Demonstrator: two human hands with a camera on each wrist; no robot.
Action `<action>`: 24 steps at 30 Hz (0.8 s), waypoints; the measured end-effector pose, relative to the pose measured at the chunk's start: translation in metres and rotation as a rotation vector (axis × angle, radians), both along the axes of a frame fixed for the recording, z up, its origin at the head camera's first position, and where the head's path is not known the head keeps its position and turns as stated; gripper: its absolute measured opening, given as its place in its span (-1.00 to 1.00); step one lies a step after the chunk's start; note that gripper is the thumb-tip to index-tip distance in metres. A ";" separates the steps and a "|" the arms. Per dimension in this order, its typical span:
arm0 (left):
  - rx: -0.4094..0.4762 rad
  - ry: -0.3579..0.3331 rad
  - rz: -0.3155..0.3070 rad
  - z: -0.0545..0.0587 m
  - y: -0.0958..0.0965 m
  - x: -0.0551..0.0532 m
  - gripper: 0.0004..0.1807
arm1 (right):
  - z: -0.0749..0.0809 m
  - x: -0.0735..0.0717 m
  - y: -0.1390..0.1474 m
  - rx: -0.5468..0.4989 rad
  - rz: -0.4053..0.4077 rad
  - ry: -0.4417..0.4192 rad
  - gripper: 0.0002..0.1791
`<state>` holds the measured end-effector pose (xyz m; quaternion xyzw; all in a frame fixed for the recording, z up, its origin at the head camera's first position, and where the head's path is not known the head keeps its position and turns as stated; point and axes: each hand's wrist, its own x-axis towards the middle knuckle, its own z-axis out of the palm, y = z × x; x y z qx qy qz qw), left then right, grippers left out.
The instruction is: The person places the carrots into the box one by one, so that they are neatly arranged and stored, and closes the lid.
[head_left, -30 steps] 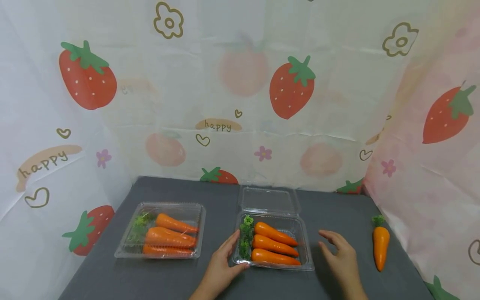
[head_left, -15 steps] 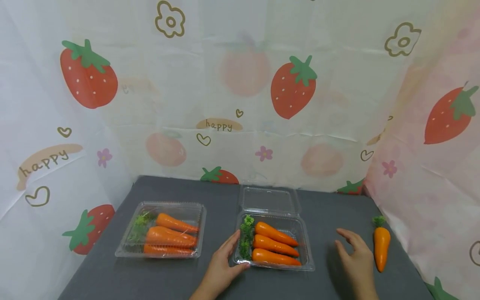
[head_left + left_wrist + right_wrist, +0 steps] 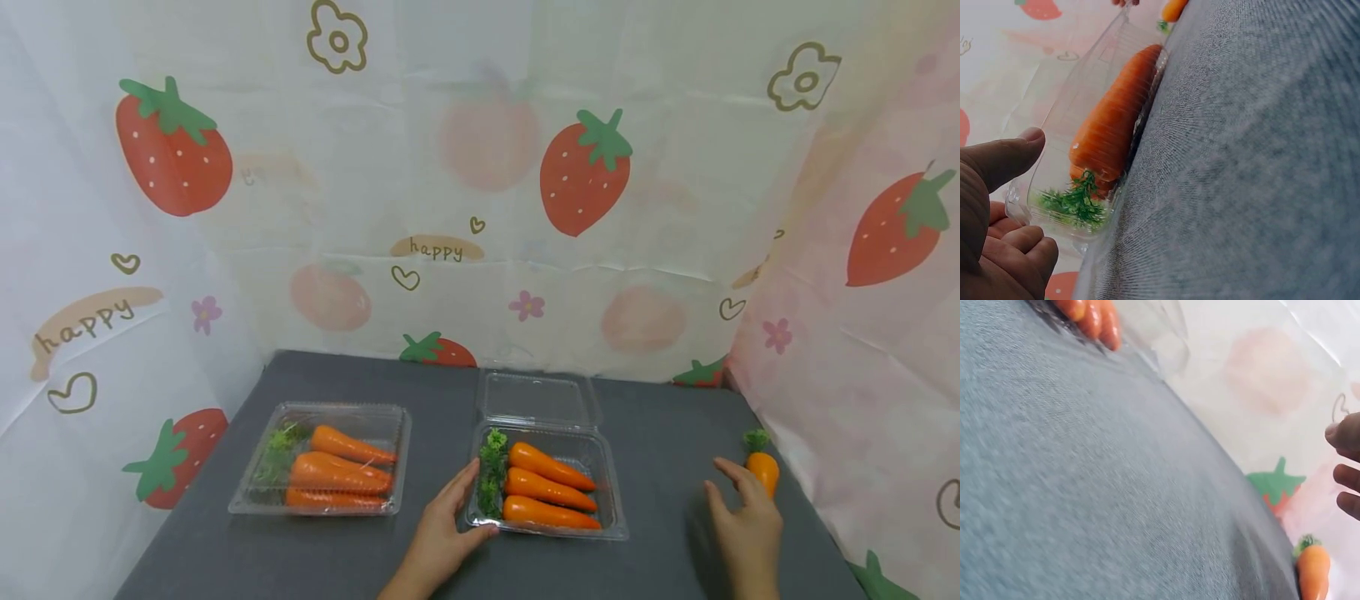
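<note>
A clear plastic clamshell box sits on the grey table with its lid folded back. Inside lie three orange carrots, their green tops to the left. My left hand holds the box at its near left corner; in the left wrist view the thumb is at the rim and the other fingers are curled below it. To the right, a loose carrot lies on the table, partly hidden behind my right hand. That hand holds nothing, thumb and forefinger spread apart beside the carrot.
A second clear box, its lid closed, stands on the left of the grey table with several carrots inside. Strawberry-print cloth hangs at the back and both sides, close to the table's edges.
My right hand has moved right, from beside the open box to the loose carrot, and now covers its lower part. The left hand and both boxes have stayed in place.
</note>
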<state>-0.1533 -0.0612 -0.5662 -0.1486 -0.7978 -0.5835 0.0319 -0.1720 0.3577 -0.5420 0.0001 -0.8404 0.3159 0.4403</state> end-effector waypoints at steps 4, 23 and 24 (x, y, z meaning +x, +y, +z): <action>-0.001 0.015 0.002 0.000 0.000 0.000 0.04 | -0.001 0.003 0.008 -0.018 -0.067 -0.023 -0.52; 0.005 0.023 -0.005 0.000 0.000 0.001 0.04 | -0.012 0.011 0.038 -0.213 -0.303 -0.289 -0.44; 0.003 0.023 -0.005 0.000 0.000 0.001 0.04 | -0.013 0.011 0.039 -0.223 -0.307 -0.312 -0.43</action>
